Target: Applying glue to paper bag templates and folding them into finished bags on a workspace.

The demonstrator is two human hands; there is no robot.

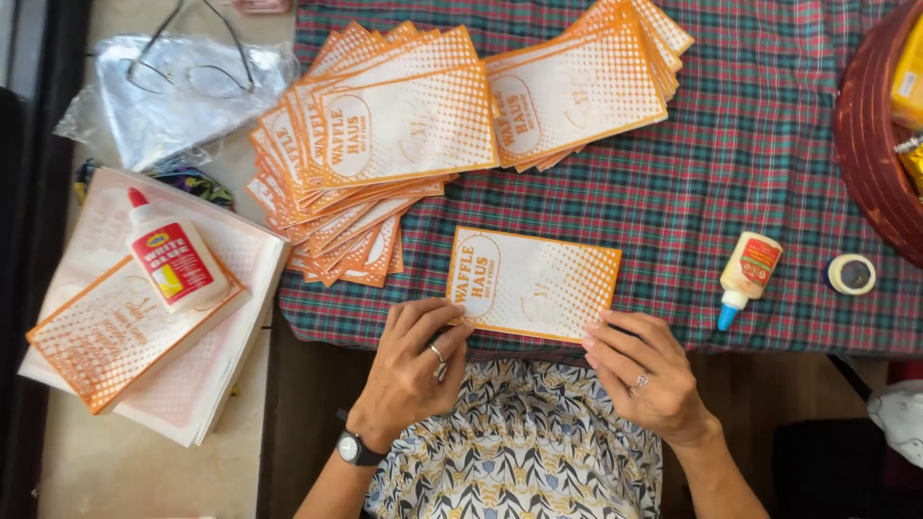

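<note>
Envelope (pixel 534 283) lengthwise left-right, between hands (pixel 524 360)

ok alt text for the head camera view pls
A person's left hand and right hand press the near edge of an orange-and-white paper bag on a plaid tablecloth. Fanned bag stacks lie beyond; a small glue bottle lies right.

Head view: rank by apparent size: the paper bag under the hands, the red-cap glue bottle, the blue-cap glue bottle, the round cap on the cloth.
1. Paper bag, held at its near edge by the left hand and right hand.
2. Red-cap glue bottle.
3. Blue-cap glue bottle, lower surface, so slightly unsure.
4. Round cap.
</note>
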